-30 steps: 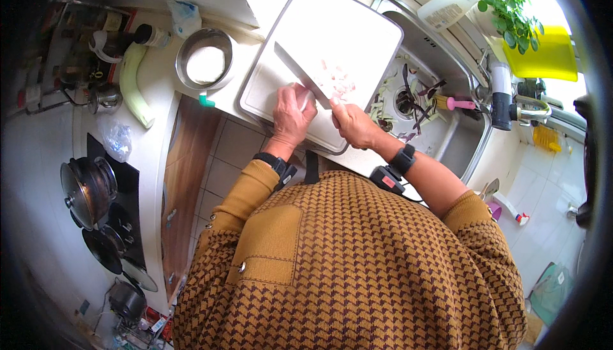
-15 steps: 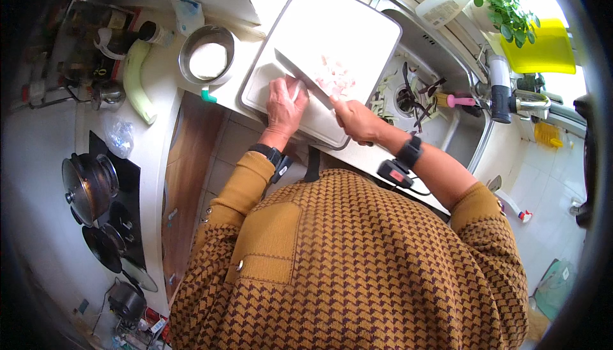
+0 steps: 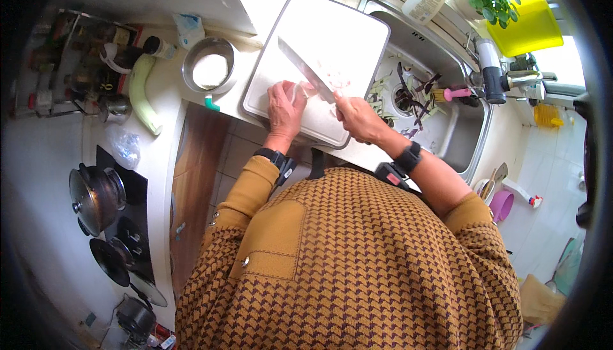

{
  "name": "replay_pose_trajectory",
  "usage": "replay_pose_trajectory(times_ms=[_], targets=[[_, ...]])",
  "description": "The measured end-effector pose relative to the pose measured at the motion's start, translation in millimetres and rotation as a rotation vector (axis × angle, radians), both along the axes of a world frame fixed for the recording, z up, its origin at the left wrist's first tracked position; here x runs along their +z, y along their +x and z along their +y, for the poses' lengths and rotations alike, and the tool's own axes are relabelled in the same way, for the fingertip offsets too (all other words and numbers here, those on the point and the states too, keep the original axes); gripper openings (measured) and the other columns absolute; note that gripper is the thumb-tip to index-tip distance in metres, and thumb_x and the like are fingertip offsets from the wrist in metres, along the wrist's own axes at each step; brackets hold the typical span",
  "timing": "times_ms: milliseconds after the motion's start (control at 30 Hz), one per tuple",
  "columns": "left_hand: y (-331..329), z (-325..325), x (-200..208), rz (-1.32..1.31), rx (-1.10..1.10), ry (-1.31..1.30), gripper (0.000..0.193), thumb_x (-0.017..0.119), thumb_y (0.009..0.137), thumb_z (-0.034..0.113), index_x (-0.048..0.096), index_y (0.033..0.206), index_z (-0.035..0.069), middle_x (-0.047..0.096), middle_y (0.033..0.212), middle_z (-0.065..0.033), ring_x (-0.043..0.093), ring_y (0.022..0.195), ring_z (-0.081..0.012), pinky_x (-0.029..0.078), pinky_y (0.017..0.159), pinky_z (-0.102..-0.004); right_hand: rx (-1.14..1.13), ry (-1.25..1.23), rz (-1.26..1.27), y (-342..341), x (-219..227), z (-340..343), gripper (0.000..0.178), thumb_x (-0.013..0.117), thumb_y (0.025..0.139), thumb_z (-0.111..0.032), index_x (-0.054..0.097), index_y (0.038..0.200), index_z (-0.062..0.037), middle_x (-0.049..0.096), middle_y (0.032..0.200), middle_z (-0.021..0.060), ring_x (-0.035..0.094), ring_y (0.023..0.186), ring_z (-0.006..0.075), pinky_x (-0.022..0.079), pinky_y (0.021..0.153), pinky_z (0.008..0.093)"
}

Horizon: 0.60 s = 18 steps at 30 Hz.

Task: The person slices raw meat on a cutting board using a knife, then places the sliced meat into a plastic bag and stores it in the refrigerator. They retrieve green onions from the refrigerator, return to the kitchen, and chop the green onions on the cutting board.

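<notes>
My right hand grips the handle of a kitchen knife, its long blade slanting to the far left over a white cutting board. My left hand is closed at the board's near left part, beside the blade. Its fingers press on a pale piece of meat, mostly hidden under them. Beyond the blade lie small pale pink chopped bits, washed out by glare. The knife's edge sits close to my left fingertips.
A metal pot with something white inside stands left of the board. Farther left lie a long pale green gourd and a clear plastic bag. The steel sink at right holds peelings and a pink-handled brush.
The view has shifted a little. Both hands stay at the board, and the knife is still beside the left fingers, with its blade turned slightly.
</notes>
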<state>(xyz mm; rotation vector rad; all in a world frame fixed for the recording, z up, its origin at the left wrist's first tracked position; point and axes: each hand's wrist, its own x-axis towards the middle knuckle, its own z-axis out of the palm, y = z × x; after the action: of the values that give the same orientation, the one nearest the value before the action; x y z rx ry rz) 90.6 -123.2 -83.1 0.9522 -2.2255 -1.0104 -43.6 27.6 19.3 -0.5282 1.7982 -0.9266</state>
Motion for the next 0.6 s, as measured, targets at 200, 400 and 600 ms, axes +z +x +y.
replay_pose_trajectory(times_ms=[200, 400, 600], targets=[[-1.7, 1.0, 0.2, -0.011, -0.006, 0.006, 0.049, 0.064, 0.093, 0.037, 0.051, 0.116, -0.004, 0.055, 0.109, -0.0241, 0.056, 0.104, -0.0411, 0.047, 0.092, -0.0479, -0.009, 0.201, -0.216, 4.5, 28.2, 24.0, 0.065, 0.032, 0.106, -0.058, 0.049, 0.071, -0.0054, 0.037, 0.052, 0.0003, 0.035, 0.034, 0.0124, 0.027, 0.03, 0.03], [-0.1, -2.6, -7.2, -0.008, -0.022, -0.021, 0.067, 0.058, 0.093, 0.058, 0.049, 0.118, -0.004, 0.053, 0.11, -0.0251, 0.057, 0.103, -0.0419, 0.047, 0.09, -0.0504, -0.018, 0.241, -0.337, 9.0, 20.9, 20.3, 0.067, 0.031, 0.105, -0.061, 0.045, 0.068, -0.007, 0.036, 0.051, 0.0004, 0.034, 0.033, 0.0136, 0.027, 0.031, 0.0315], [2.0, -3.3, -13.7, -0.043, -0.036, -0.028, 0.051, 0.066, 0.09, 0.036, 0.048, 0.12, -0.001, 0.053, 0.114, -0.0244, 0.059, 0.102, -0.045, 0.05, 0.086, -0.0512, 0.058, 0.093, -0.057, 19.8, -23.2, -9.2, 0.071, 0.031, 0.107, -0.055, 0.052, 0.072, 0.0029, 0.045, 0.055, 0.0133, 0.051, 0.048, 0.025, 0.042, 0.049, 0.0431]])
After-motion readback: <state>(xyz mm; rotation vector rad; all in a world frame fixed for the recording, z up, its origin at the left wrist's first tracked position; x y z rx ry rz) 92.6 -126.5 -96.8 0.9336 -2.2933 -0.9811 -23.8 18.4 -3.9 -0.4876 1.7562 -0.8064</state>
